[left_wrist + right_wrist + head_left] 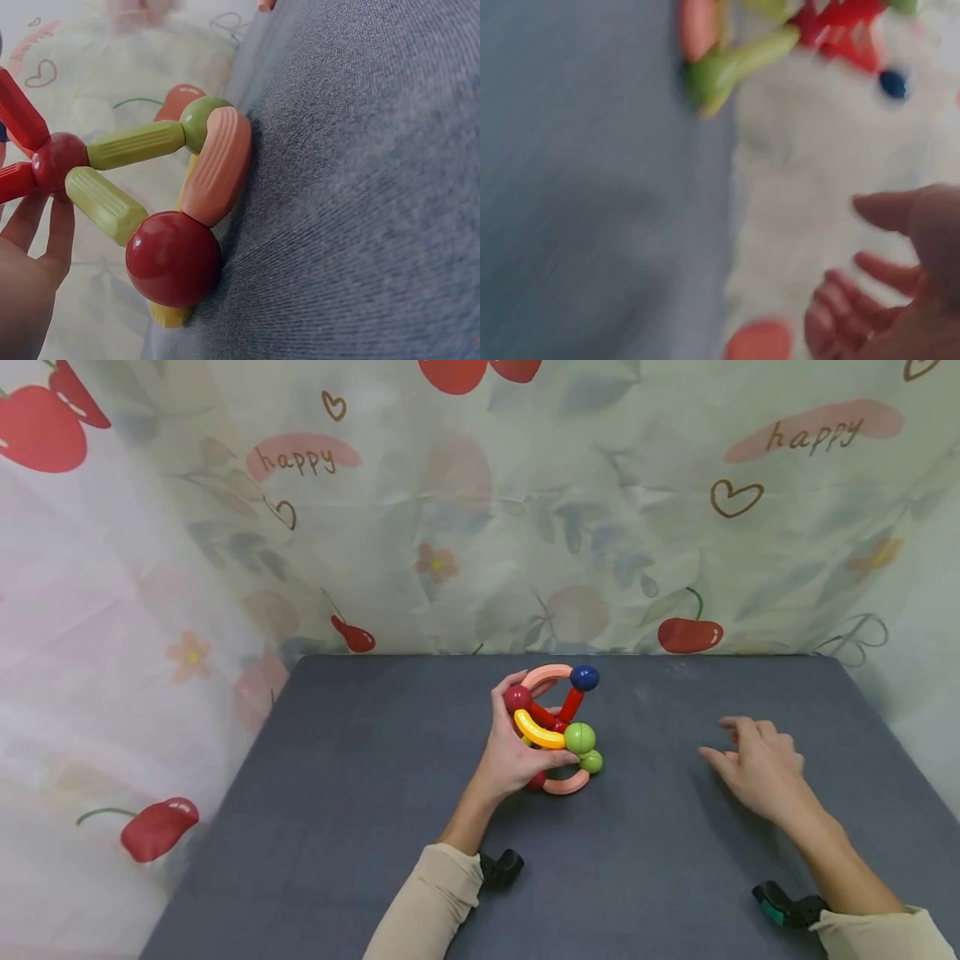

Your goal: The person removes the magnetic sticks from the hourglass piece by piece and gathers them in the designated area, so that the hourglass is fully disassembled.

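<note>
"Grey table [337, 827] noted. Report, nearest first."

"Right hand [765, 768]: fingers loosely spread, holding nothing. Left hand [510, 764]: thumb and fingers pinching the ball-and-rod model [551, 739] near the table's middle, left of the right hand."

"Failure modes?"

"Uneven squeezing by the left hand could part a joint (presumably magnetic). Farther up, the blue ball [585, 677] joins two rods [572, 705]; a careless knock could detach it."

"Beyond?"

"Patterned curtain [465, 493]; negligible risk."
</note>
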The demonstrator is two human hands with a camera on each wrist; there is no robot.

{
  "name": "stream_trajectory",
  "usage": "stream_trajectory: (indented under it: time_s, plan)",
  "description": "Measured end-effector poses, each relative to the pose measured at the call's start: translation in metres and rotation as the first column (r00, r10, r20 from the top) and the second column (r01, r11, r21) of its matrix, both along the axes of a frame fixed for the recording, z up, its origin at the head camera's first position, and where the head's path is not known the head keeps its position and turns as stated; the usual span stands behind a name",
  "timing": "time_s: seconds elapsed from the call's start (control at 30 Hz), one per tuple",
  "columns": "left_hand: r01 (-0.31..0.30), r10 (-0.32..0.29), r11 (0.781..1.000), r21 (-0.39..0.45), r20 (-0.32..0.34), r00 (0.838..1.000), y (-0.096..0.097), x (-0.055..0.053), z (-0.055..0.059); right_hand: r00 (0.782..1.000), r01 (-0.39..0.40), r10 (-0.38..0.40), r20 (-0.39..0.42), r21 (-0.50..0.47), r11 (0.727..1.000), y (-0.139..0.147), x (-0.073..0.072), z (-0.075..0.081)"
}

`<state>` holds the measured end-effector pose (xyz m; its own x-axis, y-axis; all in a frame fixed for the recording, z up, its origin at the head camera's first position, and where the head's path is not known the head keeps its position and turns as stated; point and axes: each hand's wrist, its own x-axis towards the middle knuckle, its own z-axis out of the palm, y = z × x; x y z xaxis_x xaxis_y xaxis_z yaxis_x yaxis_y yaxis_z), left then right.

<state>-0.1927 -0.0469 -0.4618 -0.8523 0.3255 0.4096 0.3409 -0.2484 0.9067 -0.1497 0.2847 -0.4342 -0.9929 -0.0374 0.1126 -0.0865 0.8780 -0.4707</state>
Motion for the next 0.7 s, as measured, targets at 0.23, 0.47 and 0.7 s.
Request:
stream_trajectory:
  time_s: [0.23, 0.47, 0.7]
  plan:
    - [0.008, -0.008, 1.000, 0.006, -0.008, 1.000, -0.001, 0.001, 0.002, 0.896, -0.381, 0.314, -0.314, -0.184, 0.906, -0.087, -0.026, 0.044]
    - [0.033, -0.033, 0.999, 0.004, -0.024, 0.999, -0.001, -0.001, 0.000, 0.867, -0.495, 0.441, -0.231, -0.295, 0.817, -0.119, -0.059, 0.048]
    - [0.024, -0.024, 1.000, -0.009, -0.011, 1.000, -0.003, -0.001, 0.002, 0.883, -0.451, 0.464, -0.064, -0.388, 0.804, -0.120, -0.072, 0.055]
